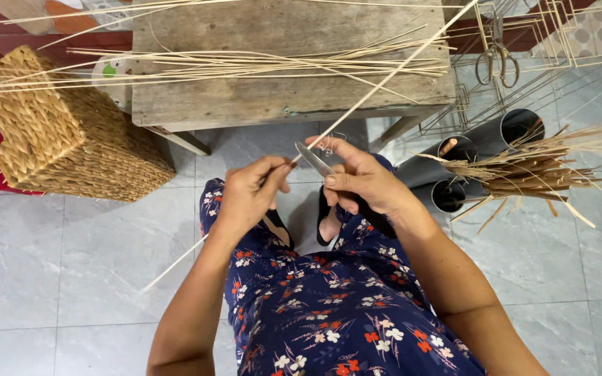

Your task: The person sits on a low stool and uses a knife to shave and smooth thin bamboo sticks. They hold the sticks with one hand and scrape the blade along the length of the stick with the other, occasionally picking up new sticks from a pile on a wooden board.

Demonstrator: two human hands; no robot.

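Observation:
My left hand [249,193] pinches a long thin pale stick [391,73] that runs up to the right over the wooden table and down to the left past my knee. My right hand [360,179] grips a small knife [313,160], its blade laid against the stick just right of my left fingers. A thin curl of shaving hangs by my right forefinger. Both hands sit above my lap, which is covered in dark blue flowered cloth [329,306]. My foot in a black sandal [327,223] shows below the hands.
A worn wooden table [287,97] ahead carries several long thin sticks [245,64]. A woven basket [64,132] stands at left. At right, dark tubes [517,129] hold bundled strips [538,167]; scissors [497,63] hang on wire frames [552,42]. Grey floor tiles [50,264] lie below.

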